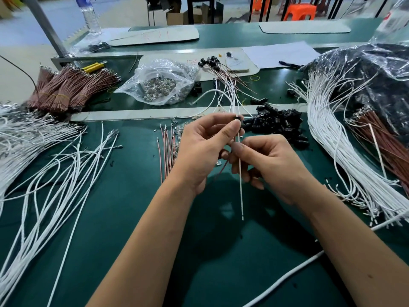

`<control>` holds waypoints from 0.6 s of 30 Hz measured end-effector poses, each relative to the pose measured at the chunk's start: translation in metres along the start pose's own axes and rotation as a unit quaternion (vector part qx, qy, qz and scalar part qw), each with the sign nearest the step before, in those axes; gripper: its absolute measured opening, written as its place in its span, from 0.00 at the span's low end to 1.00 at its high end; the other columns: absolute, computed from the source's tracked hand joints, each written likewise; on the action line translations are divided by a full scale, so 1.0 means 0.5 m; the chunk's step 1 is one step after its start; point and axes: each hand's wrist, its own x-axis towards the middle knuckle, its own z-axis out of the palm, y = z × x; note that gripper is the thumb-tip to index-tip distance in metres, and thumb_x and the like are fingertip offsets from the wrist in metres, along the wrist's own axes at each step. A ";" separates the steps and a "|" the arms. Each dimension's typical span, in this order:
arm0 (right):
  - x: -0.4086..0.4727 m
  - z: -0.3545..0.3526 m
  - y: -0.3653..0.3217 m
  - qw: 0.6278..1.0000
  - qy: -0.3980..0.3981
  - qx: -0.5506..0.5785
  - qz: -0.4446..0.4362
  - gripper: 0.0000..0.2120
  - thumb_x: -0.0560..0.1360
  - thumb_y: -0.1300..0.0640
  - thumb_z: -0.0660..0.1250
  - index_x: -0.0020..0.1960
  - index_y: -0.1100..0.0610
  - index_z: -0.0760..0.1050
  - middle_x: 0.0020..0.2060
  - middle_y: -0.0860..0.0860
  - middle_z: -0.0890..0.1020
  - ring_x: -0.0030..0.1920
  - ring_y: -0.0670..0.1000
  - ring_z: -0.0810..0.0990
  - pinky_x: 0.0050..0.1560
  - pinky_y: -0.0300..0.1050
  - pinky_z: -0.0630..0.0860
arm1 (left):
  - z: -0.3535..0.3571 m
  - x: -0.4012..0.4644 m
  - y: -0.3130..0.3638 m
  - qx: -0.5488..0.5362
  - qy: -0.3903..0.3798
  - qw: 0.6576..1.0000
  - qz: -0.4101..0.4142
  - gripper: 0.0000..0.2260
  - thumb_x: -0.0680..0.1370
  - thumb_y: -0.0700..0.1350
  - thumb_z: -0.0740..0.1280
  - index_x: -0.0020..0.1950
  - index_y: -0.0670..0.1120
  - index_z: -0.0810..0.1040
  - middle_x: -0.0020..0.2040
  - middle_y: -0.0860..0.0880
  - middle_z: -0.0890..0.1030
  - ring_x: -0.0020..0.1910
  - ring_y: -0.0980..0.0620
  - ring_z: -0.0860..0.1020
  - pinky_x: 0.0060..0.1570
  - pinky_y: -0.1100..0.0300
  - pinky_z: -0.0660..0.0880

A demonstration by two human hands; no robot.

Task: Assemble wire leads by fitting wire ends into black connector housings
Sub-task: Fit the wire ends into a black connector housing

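Mid-worktop, the left hand (205, 149) pinches a black connector housing (238, 119) while the right hand (267, 161) grips a white wire (241, 185) hanging beneath it, loose housings (278, 124) just beyond

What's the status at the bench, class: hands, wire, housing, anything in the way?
Left hand pinches black housing. Right hand pinches white wire just below it. Wire's lower end hangs free. Nothing blocking.
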 end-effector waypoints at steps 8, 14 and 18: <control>-0.027 -0.018 -0.022 0.931 -0.328 -0.035 0.154 0.13 0.80 0.53 0.69 0.40 0.59 0.83 0.28 0.53 0.82 0.21 0.43 0.72 0.18 0.32 0.63 | -0.014 0.009 0.010 -0.100 0.057 0.993 0.000 0.06 0.80 0.41 0.67 0.55 0.41 0.81 0.41 0.48 0.82 0.31 0.57 0.75 0.29 0.66 0.69; -0.007 -0.006 -0.017 0.983 -0.103 0.042 0.146 0.20 0.79 0.42 0.66 0.43 0.59 0.82 0.31 0.57 0.81 0.20 0.44 0.70 0.16 0.30 0.59 | -0.009 0.008 -0.002 -0.044 0.049 0.997 -0.029 0.02 0.81 0.39 0.68 0.51 0.42 0.80 0.39 0.48 0.82 0.30 0.57 0.73 0.29 0.67 0.71; -0.006 -0.021 -0.014 0.983 -0.109 0.012 0.150 0.17 0.77 0.46 0.68 0.40 0.58 0.82 0.29 0.58 0.79 0.19 0.46 0.69 0.17 0.30 0.57 | -0.006 0.009 -0.005 -0.040 0.057 0.997 -0.037 0.01 0.81 0.39 0.68 0.51 0.43 0.80 0.39 0.48 0.82 0.30 0.55 0.74 0.30 0.68 0.72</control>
